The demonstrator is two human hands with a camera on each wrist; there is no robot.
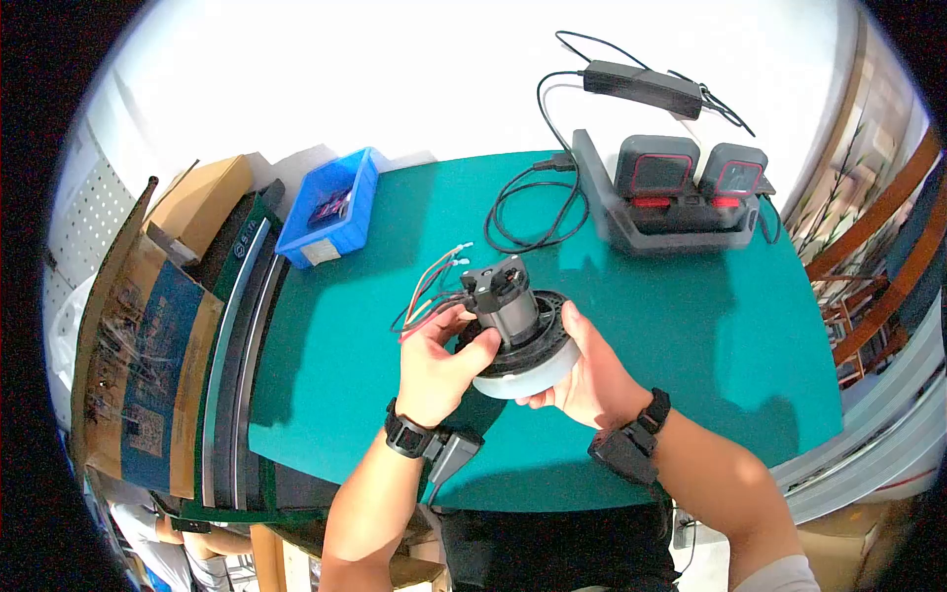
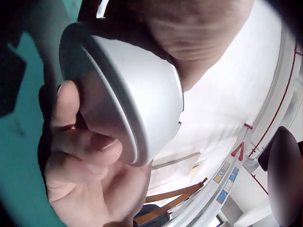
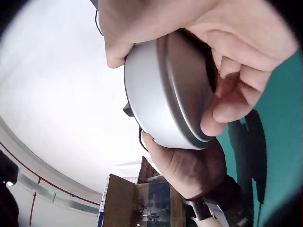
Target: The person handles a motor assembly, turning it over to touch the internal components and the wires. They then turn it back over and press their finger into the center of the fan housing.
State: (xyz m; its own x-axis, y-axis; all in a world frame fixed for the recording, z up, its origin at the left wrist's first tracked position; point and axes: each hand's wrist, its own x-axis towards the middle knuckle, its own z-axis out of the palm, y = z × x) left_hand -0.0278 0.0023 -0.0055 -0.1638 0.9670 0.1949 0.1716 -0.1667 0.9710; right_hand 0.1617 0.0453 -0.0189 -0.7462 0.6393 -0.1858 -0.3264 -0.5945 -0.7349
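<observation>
A motor assembly (image 1: 512,318) with a metal cylinder, a black bracket on top and a round light-grey base (image 1: 528,377) is held in both hands above the green mat. My left hand (image 1: 437,367) grips its left side, thumb against the black part near the cylinder. Loose wires (image 1: 426,291) with small end connectors stick out to the left. My right hand (image 1: 598,379) holds the right rim, thumb on top and fingers underneath. The smooth silver cup-shaped base (image 2: 137,80) fills the left wrist view, and the right wrist view shows the same base (image 3: 154,94) between both hands.
A blue bin (image 1: 330,209) with small items stands at the mat's back left. Behind right are a grey charging case (image 1: 671,235), a black cable (image 1: 533,244) and a power adapter (image 1: 642,88). Cardboard boxes (image 1: 148,365) line the left side of the green mat (image 1: 710,345).
</observation>
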